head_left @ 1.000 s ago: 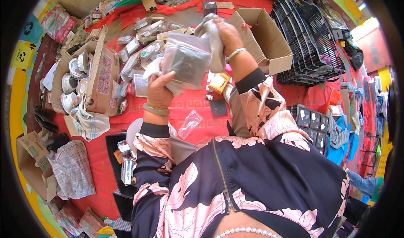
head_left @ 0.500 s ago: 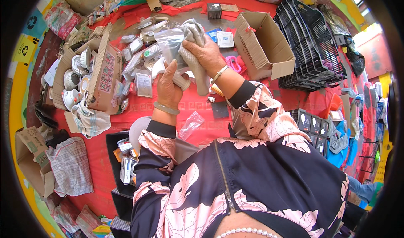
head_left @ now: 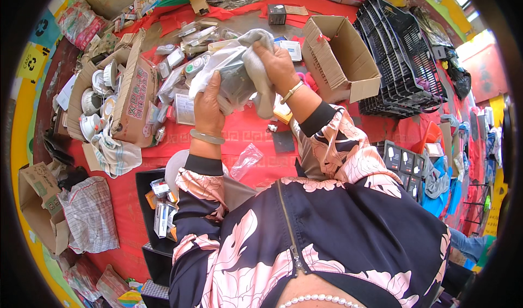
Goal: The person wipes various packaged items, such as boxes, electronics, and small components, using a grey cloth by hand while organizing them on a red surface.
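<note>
Over the red-covered table, my left hand (head_left: 208, 107) is closed on the left edge of a clear plastic bag (head_left: 231, 78), thumb pointing up. A dark, flat shape shows through the plastic; its kind I cannot make out. My right hand (head_left: 279, 69) grips a pale grey cloth (head_left: 257, 71) at the bag's right side, its end hanging below the fingers. The cloth touches the bag and partly covers its top. Just beyond the bag lies a pile of packaged white items (head_left: 188, 57).
At left a cardboard box (head_left: 131, 98) holds round white fittings, with a checked cloth (head_left: 117, 152) over its edge. An open cardboard box (head_left: 340, 57) and a black plastic crate (head_left: 400, 57) stand at right. A dark bin (head_left: 152, 210) with small boxes is near my left forearm.
My hands have moved a little apart, the left one leftward and the right one rightward. The bag is now spread wider between them, and the cloth has shifted along it.
</note>
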### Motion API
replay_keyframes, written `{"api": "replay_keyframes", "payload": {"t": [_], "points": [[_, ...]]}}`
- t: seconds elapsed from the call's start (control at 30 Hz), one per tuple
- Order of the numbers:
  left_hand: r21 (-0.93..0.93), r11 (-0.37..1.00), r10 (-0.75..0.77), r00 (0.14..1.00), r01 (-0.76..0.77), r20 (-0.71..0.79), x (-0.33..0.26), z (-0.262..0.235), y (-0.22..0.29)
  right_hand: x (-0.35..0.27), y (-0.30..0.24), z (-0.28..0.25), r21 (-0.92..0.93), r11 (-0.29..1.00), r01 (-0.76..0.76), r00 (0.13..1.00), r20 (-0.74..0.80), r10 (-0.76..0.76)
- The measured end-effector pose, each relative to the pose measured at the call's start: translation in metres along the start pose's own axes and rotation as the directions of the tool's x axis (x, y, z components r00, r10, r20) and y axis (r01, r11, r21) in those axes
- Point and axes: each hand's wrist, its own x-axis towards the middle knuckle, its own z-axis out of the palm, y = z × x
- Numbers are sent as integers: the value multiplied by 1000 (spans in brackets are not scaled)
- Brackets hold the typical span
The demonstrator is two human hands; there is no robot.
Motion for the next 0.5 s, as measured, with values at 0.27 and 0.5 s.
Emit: {"api": "replay_keyframes", "payload": {"t": [0.27,0.5], "points": [[753,645,60,991,-132,122,2,-14,5,12,-29,-27,-441,872,213,967,221,-124],[442,809,230,902,-386,366,1,-19,-16,-21,-11,20,-778,235,582,813,550,-192]]}}
